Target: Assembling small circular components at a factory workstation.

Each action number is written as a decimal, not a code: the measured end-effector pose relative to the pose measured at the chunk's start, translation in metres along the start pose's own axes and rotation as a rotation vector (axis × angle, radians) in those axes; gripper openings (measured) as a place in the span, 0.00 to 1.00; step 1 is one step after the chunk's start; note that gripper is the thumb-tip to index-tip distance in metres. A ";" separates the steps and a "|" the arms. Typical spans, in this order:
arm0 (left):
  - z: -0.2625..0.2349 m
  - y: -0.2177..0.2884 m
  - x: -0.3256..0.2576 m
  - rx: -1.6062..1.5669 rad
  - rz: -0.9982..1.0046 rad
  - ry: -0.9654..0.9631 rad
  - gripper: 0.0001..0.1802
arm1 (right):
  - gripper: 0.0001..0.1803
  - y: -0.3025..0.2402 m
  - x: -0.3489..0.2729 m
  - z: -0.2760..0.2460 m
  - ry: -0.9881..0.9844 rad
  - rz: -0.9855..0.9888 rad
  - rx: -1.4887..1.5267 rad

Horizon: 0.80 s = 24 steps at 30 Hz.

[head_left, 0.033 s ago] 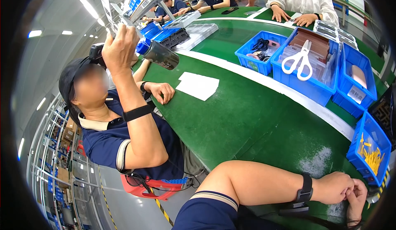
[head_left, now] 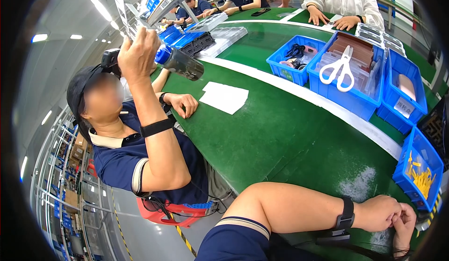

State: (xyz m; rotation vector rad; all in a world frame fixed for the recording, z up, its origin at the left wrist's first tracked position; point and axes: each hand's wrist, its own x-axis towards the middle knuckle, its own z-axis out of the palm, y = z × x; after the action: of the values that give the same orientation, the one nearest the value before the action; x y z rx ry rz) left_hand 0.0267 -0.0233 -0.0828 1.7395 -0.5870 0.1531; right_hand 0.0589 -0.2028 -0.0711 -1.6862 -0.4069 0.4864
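Observation:
My left hand (head_left: 378, 213) rests on the green tabletop (head_left: 290, 134) at the lower right, its fingers curled closed. My right hand (head_left: 405, 223) is against it, fingers bent and touching the left hand's fingers. Whether something small is between them is hidden. A black strap with a small device (head_left: 345, 217) is around my left wrist. Nearest to both hands is a blue bin (head_left: 401, 171) with yellow strip-like pieces (head_left: 422, 180). White powdery marks (head_left: 358, 184) lie on the table beside my left hand.
White scissors (head_left: 340, 69) lie atop a large blue bin (head_left: 343, 99); more blue bins flank it. A white sheet (head_left: 225, 97) lies mid-table. On the left sits a co-worker (head_left: 154, 163), one arm raised by a dark bottle with a blue cap (head_left: 182, 63). Others sit at the far side.
The co-worker's raised hand has shifted very slightly to the right, and the bottle very slightly down and right. My own hands have not moved.

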 end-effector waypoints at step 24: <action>-0.009 0.009 0.000 -0.013 -0.051 -0.058 0.05 | 0.15 -0.007 -0.001 0.006 -0.045 0.016 0.160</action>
State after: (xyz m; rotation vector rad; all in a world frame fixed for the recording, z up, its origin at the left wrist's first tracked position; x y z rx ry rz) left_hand 0.0246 -0.0158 -0.0725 1.7496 -0.5839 0.0632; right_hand 0.0554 -0.1974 -0.0644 -1.5272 -0.3771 0.5556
